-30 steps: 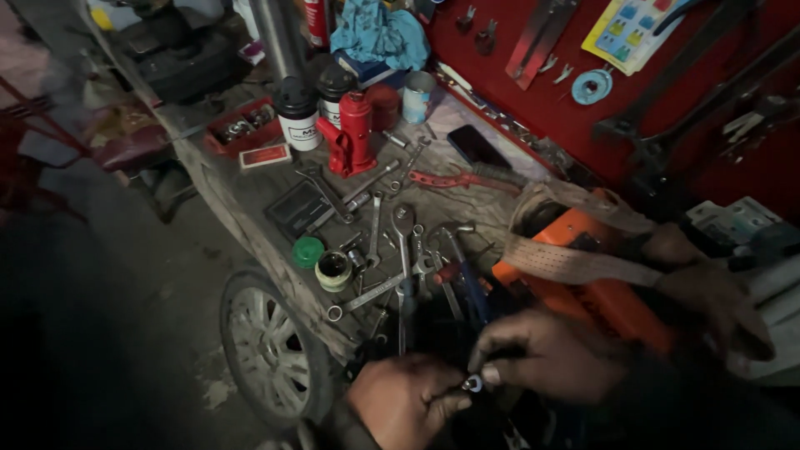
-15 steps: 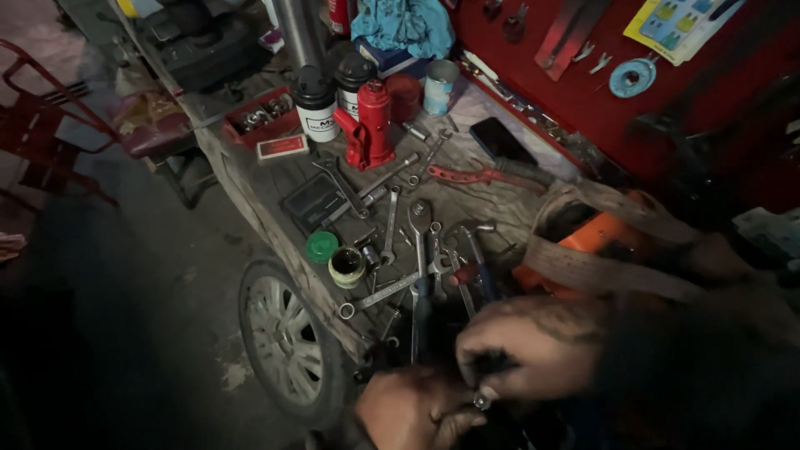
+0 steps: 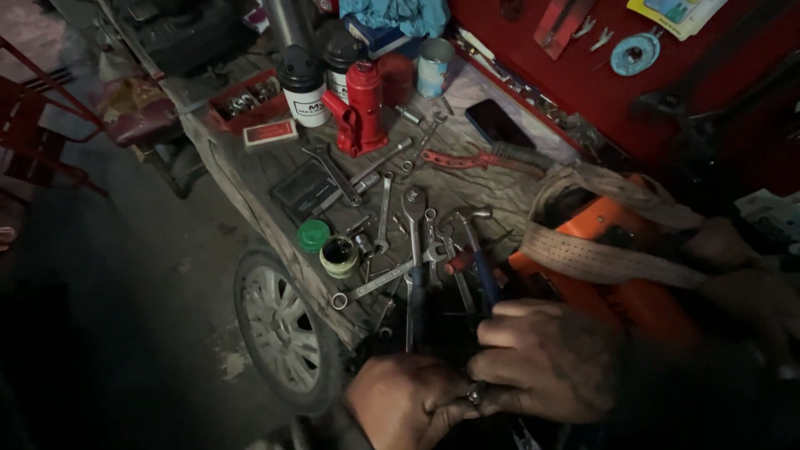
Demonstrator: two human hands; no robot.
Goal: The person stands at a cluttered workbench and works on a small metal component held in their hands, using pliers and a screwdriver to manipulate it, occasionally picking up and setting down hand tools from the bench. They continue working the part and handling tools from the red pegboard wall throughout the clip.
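My left hand (image 3: 408,404) and my right hand (image 3: 542,358) meet at the bottom of the view, over the near end of a cluttered workbench (image 3: 250,171). Between their fingertips sits a small shiny metal part (image 3: 475,394), pinched by both hands. What lies under the hands is dark and hard to make out. Just beyond the right hand lie several wrenches (image 3: 412,229) and a hammer with a blue handle (image 3: 477,250).
An orange machine (image 3: 617,275) with a beige strap stands right of the hands. Farther back are a red bottle jack (image 3: 364,108), two black-lidded cups (image 3: 302,83), a tin can (image 3: 433,68), a phone (image 3: 496,125). A car wheel (image 3: 279,321) leans below the bench. A red tool board (image 3: 708,75) is at right.
The view has shifted, so the bench appears lower and closer. Both hands stay together on the small metal part, with the right hand now lying more over the left.
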